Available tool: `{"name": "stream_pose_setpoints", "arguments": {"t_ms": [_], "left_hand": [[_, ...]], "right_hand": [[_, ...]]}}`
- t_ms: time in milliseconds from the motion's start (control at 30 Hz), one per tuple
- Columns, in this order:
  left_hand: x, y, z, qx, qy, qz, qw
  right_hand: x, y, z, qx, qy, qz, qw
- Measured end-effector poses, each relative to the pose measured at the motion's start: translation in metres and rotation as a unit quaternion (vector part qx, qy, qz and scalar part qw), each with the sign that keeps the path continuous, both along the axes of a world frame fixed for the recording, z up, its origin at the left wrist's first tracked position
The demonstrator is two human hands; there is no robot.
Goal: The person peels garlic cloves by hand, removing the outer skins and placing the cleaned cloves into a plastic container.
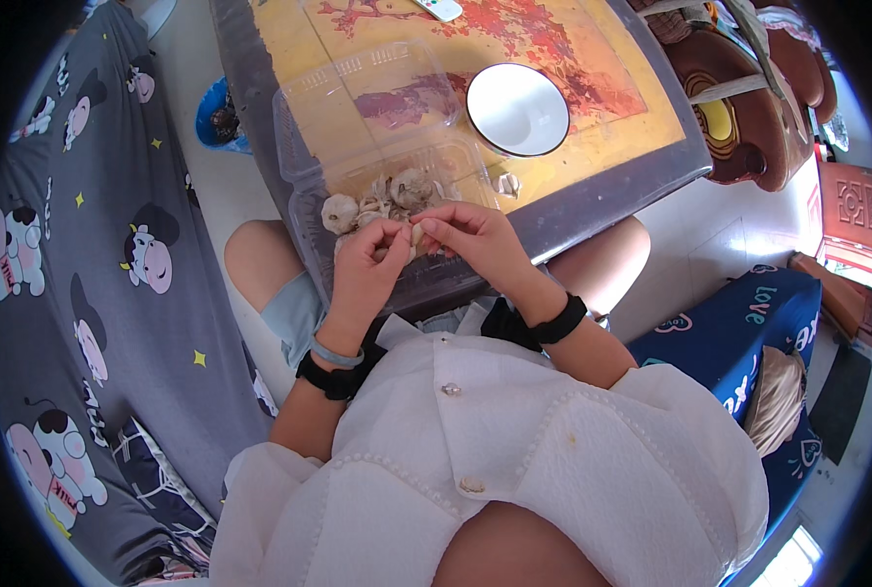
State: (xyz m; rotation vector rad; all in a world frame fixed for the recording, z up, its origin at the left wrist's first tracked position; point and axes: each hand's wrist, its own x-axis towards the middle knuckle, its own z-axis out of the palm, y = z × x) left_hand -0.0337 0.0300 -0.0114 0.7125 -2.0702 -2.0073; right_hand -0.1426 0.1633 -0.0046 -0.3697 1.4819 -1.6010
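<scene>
Between the fingertips of both hands is a garlic clove (417, 235), pale and small. My left hand (374, 258) pinches at its left side, and my right hand (469, 238) meets it from the right with thumb and forefinger. Both hands are over the near part of an open clear plastic clamshell box (305, 220). Garlic bulbs (340, 213), loose cloves and papery skins lie in the box, partly hidden by the fingers. A white enamel bowl (518, 110) with a dark rim stands beyond the box, to the right. Near it, garlic pieces (508, 184) rest on the table.
The low table (597, 172) has a worn yellow and red top with a dark edge. A white remote control (442, 9) lies at its far side. A blue bin (213, 121) stands on the floor at left, beside a cow-print cover (186, 323). Brown carved wooden seats (755, 95) are at right.
</scene>
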Motion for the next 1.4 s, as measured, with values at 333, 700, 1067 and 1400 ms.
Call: {"name": "stream_pose_setpoints", "arguments": {"t_ms": [333, 700, 1067, 1400], "left_hand": [[0.001, 0.001, 0.002, -0.008, 0.006, -0.011, 1.000], [0.001, 0.007, 0.004, -0.072, 0.041, 0.023, 0.996], [-0.001, 0.010, 0.005, -0.233, 0.060, 0.042, 0.970], [0.003, 0.005, -0.002, -0.110, 0.038, 0.066, 0.991]], "right_hand": [[0.000, 0.001, -0.005, -0.001, -0.004, 0.004, 1.000], [0.005, 0.001, -0.005, 0.000, 0.012, -0.023, 1.000], [0.005, 0.001, -0.003, -0.009, 0.015, -0.029, 0.999], [0.003, 0.002, -0.003, 0.006, 0.023, -0.022, 0.999]]}}
